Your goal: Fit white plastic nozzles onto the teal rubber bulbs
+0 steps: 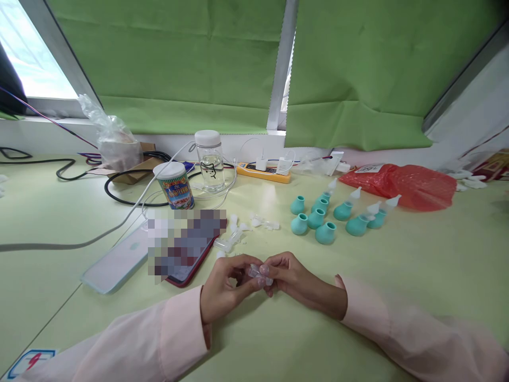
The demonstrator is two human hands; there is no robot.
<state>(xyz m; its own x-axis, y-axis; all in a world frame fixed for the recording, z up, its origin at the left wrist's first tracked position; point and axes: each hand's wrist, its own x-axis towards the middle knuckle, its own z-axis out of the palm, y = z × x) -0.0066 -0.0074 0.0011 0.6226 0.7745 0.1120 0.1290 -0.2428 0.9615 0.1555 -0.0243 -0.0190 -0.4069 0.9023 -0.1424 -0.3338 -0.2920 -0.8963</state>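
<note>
A small clear plastic tube piece (259, 274) is pinched between my two hands, low in the middle of the view. My left hand (228, 282) closes on it from the left, thumb underneath. From the right, my right hand (292, 278) grips it with thumb and fingers; part of the piece is hidden by the fingertips. Just beyond lie loose clear plastic tubes (228, 242) and white tips (264, 223). Several teal rubber bulbs (326, 232) stand to the upper right. Some of them, such as the teal bulb (357, 225), carry a clear neck with a white nozzle.
Left of my hands lie a phone (194, 249) and a pale phone in a case (119, 260). Behind stand a noodle cup (175, 187), a water bottle (210, 164) and an orange power strip (264, 174). Cables cross the left side. A red plastic bag (409, 185) lies back right.
</note>
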